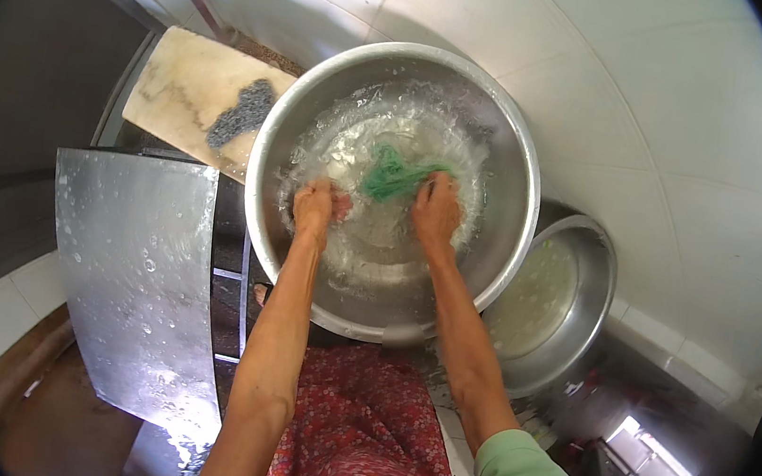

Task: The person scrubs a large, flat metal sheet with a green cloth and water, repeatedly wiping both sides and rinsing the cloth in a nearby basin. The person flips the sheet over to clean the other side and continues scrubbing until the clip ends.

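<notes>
A large round metal basin (271, 144) fills the middle of the view, with clear water rippling and splashing inside. Green mesh netting (391, 175), like a scrubbing net, is bunched in the water. My right hand (436, 212) grips its right end with bent fingers. My left hand (314, 207) is curled near the basin's left wall, apart from the netting. Something reddish shows beside its fingers; whether that is an object or the fingertips I cannot tell.
To the left, a pale stone slab (180, 90) bears a grey, crumpled scouring cloth (242, 114). Below it slopes a wet metal sheet (135, 265). A second metal basin (593, 307) with cloudy water stands at the right, partly behind the large one. White tiled walls (607, 104) rise behind.
</notes>
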A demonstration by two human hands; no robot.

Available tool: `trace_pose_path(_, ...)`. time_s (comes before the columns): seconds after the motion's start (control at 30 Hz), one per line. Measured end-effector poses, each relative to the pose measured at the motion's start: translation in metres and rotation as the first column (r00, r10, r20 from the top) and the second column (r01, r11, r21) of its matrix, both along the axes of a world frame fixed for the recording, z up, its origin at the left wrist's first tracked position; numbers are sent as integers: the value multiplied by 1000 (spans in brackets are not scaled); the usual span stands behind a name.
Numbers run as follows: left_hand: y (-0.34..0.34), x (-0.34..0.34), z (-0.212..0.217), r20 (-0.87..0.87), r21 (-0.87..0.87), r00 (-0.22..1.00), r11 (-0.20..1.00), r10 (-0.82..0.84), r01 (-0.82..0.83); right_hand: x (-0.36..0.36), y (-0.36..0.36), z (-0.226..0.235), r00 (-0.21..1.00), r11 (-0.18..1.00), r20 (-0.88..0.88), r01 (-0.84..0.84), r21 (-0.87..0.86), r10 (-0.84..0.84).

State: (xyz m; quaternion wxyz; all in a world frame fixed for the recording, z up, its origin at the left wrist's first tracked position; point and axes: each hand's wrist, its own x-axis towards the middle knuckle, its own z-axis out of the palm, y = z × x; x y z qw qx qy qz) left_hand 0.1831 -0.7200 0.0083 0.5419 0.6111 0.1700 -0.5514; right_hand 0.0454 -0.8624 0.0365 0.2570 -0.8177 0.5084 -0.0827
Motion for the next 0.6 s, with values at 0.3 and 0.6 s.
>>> trace_pose_path(0.3, -55, -21, 53, -218, -370, 975, 921, 40, -120, 46, 86, 121, 870, 945, 490, -209, 250, 63)
trace_pose_path(0.6, -38, -9, 56, -27, -69, 985, 983, 171, -173, 4, -43, 4, 961, 966, 96, 260, -5, -258)
